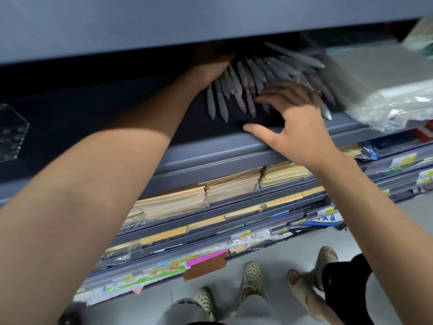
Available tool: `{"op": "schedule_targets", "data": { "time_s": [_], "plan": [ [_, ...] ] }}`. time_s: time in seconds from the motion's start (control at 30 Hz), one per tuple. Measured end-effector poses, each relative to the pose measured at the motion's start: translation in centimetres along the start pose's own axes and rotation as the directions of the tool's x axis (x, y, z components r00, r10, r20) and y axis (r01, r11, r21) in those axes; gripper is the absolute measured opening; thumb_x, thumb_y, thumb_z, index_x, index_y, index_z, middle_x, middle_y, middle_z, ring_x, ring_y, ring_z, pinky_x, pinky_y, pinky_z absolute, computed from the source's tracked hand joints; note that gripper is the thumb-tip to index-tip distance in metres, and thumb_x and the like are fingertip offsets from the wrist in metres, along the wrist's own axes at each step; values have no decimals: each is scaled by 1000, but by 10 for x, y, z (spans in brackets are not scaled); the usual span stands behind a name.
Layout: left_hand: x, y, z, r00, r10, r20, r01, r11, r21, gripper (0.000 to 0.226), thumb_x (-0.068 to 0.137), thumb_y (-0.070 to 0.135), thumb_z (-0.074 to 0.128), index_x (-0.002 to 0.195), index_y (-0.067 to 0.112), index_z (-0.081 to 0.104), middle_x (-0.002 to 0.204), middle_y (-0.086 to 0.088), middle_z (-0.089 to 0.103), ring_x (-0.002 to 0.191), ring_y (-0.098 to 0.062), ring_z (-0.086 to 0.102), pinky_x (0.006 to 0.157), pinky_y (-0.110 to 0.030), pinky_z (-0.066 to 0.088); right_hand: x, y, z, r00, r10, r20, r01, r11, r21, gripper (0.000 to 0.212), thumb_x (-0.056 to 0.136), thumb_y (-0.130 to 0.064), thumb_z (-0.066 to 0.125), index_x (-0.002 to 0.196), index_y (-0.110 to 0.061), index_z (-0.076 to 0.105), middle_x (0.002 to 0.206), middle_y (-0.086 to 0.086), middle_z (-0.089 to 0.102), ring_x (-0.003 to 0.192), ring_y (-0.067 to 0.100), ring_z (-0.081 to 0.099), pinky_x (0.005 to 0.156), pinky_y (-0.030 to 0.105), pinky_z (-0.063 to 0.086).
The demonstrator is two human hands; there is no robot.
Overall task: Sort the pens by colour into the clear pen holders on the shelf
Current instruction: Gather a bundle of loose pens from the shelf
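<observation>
— Where are the pens from where you stand?

— All in 1 heap. The pens (243, 90) lie fanned out on the dark shelf (210, 148), near ends pointing toward the front edge and far ends tucked back under the upper shelf (164, 26). Mostly frosted grey barrels, a few darker. The blur keeps me from telling the colours apart.

— And the hands?

— The right hand (294, 120) lies on the right half of the fan, fingers spread and fairly straight on top of the barrels, nothing pinched. Its thumb (253, 130) sticks out to the left and rests at the shelf's front lip.

— The left one?

— The left hand (212, 61) reaches deep in at the back end of the pens, right under the upper shelf. Its fingers are lost in the shadow there, so I cannot tell whether they are closed round anything or just laid on the pile.

— Any holder near?

— 1 clear pen holder (11, 134), with round holes in it, at the far left of the same shelf, well apart from the heap.

— What else?

— Plastic-wrapped packs (386, 90) just to the right of the pens and stacks of tan notebooks (229, 186) on the shelf below. On the floor there are 2 pairs of feet, 1 in cream clogs (251, 273) and 1 in tan sandals (325, 256).
</observation>
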State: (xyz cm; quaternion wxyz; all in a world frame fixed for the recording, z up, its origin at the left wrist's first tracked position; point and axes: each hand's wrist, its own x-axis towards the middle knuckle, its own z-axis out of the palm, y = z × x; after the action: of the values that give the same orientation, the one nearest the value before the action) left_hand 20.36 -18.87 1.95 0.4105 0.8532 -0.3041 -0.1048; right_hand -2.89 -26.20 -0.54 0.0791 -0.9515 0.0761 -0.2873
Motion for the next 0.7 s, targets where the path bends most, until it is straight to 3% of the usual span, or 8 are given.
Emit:
{"op": "schedule_targets", "data": {
  "time_s": [0.1, 0.2, 0.37, 0.5, 0.57, 0.7],
  "plan": [
    [-4, 4, 2, 990, 112, -88, -112, 994, 14, 31, 100, 27, 56, 115, 3, 67, 120, -14, 68, 104, -18, 61, 81, -19, 41, -2, -1, 0, 1000, -13, -6, 13, 999, -29, 62, 84, -68, 54, 119, -18, 66, 124, 0, 65, 133, 21, 46, 109, 52, 34],
    [-2, 5, 3, 984, 143, -108, -144, 990, 0, 31, 100, 31, 56, 117, 8, 66, 123, -9, 67, 115, -19, 60, 86, -19, 40, -2, -3, -2, 1000, -8, 24, 8, 1000, -5, 63, 84, -69, 52, 121, -19, 64, 127, -1, 64, 134, 20, 44, 110, 52, 34],
    [4, 6, 3, 976, 200, 89, -203, 979, 22, 42, 100, 45, 51, 136, 24, 57, 137, 1, 57, 119, -10, 51, 89, -15, 35, -1, -2, -7, 998, -42, 51, 42, 999, 0, 50, 88, -57, 58, 120, -20, 66, 122, -2, 66, 127, 22, 49, 105, 53, 36],
    [7, 4, 2, 972, 182, 151, -186, 982, 19, 24, 97, 43, 55, 117, 32, 62, 107, 13, 58, 87, 6, 53, 63, -3, 37, 0, -4, -2, 998, -68, 12, 68, 996, -56, 33, 90, -42, 61, 108, -17, 73, 108, 2, 70, 120, 25, 53, 103, 52, 35],
    [7, 1, 2, 976, 186, 117, -188, 982, 10, 23, 96, 41, 58, 115, 29, 63, 102, 13, 58, 84, 7, 52, 57, 0, 34, 4, -7, 0, 997, -73, -1, 72, 994, -84, 28, 90, -38, 63, 103, -16, 74, 106, 4, 70, 119, 25, 54, 105, 47, 31],
    [11, -3, 7, 970, 236, 56, -238, 971, 35, 27, 97, 32, 58, 119, 17, 64, 117, 1, 63, 102, -5, 54, 74, -12, 39, 8, -13, -2, 998, -60, 0, 60, 996, -63, 29, 91, -40, 58, 100, -16, 72, 101, 3, 70, 115, 26, 56, 105, 49, 34]
  ]
}}
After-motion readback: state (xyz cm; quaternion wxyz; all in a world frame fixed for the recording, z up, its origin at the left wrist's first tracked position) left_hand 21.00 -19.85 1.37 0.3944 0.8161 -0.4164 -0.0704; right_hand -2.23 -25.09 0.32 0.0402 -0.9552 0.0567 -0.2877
